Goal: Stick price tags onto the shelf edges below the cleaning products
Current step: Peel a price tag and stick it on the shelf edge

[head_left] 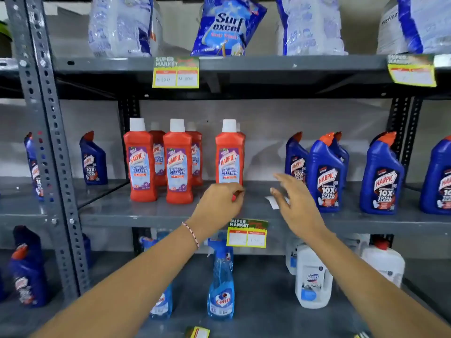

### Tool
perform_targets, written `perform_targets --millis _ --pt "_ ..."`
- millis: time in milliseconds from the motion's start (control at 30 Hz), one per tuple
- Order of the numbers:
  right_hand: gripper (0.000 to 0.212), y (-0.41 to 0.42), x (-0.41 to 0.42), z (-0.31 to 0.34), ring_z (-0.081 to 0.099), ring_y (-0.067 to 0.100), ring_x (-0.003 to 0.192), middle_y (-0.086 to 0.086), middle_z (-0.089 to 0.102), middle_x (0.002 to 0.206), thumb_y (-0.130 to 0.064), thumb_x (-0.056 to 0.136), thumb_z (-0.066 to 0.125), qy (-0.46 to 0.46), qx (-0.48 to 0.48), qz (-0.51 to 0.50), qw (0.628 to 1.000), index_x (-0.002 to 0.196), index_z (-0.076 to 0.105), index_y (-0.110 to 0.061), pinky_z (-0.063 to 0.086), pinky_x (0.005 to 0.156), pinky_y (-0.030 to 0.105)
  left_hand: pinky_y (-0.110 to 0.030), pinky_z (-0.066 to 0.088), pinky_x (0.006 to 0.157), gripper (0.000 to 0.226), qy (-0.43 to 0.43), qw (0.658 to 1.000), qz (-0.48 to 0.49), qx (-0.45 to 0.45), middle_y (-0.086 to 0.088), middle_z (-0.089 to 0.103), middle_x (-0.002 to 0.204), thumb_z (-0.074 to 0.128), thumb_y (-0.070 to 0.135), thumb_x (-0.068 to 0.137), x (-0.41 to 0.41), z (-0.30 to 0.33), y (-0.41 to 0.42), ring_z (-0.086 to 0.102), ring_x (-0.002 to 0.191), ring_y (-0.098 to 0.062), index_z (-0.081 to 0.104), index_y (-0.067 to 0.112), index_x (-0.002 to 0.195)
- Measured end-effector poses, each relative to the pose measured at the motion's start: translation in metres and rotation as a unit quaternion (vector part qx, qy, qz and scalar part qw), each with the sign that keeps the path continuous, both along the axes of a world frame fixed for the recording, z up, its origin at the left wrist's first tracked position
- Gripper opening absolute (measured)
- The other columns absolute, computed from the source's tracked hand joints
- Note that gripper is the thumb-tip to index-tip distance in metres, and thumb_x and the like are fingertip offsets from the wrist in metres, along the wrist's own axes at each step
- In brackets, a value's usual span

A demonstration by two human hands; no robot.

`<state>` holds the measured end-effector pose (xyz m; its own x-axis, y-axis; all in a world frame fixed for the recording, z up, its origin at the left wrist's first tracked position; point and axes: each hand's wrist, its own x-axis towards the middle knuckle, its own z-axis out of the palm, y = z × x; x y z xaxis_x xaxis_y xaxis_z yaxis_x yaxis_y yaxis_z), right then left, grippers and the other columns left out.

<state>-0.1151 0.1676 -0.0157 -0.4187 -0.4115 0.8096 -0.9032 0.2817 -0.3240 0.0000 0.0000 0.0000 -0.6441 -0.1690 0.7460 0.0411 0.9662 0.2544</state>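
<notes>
Our left hand (pixel 220 203) curls shut, hiding the red bottle's (pixel 229 157) base (contents unclear). Our right hand (pixel 296 206) spreads empty, covering a white slip (pixel 272 202). The price tag (pixel 247 232) hangs just below that bottle.

Grey slotted-steel shelving (pixel 48 132), pale wall (pixel 263 123) behind.

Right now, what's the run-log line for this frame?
left hand: at red Harpic bottle | right hand: open over middle shelf | price tag: stuck
</notes>
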Motion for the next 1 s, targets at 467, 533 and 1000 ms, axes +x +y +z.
perform_targets --millis 467,533,1000 --pt "0.044 -0.026 0.002 -0.08 0.058 0.022 0.101 0.005 0.06 0.108 -0.014 0.077 0.078 -0.038 0.052 -0.006 0.998 0.12 0.068 -0.014 0.045 0.092 0.026 -0.006 0.037 0.067 0.018 0.067 0.98 0.051 0.182 -0.009 0.069 0.08 0.076 -0.002 0.07 -0.015 -0.081 0.009 0.054 0.07 -0.012 0.075 0.008 0.085" --pt "0.04 -0.031 0.002 -0.084 0.059 0.023 0.091 0.003 0.06 0.099 -0.011 0.075 0.079 -0.03 0.031 -0.009 0.999 0.114 0.071 -0.017 0.05 0.084 0.037 -0.013 0.033 0.063 0.01 0.049 0.984 0.055 0.165 -0.011 0.069 0.077 0.075 0.003 0.074 -0.017 -0.085 0.01 0.051 0.069 -0.012 0.076 0.008 0.083" --pt "0.022 -0.031 0.018 -0.093 0.063 -0.001 0.083 -0.024 0.07 0.082 -0.012 0.076 0.08 -0.104 0.009 0.046 0.993 0.083 0.071 -0.031 0.046 0.076 0.023 -0.015 0.05 0.062 0.012 0.023 0.939 -0.041 0.342 0.0 0.075 0.073 0.076 0.003 0.077 0.005 -0.124 -0.014 0.061 0.064 0.0 0.078 0.014 0.081"
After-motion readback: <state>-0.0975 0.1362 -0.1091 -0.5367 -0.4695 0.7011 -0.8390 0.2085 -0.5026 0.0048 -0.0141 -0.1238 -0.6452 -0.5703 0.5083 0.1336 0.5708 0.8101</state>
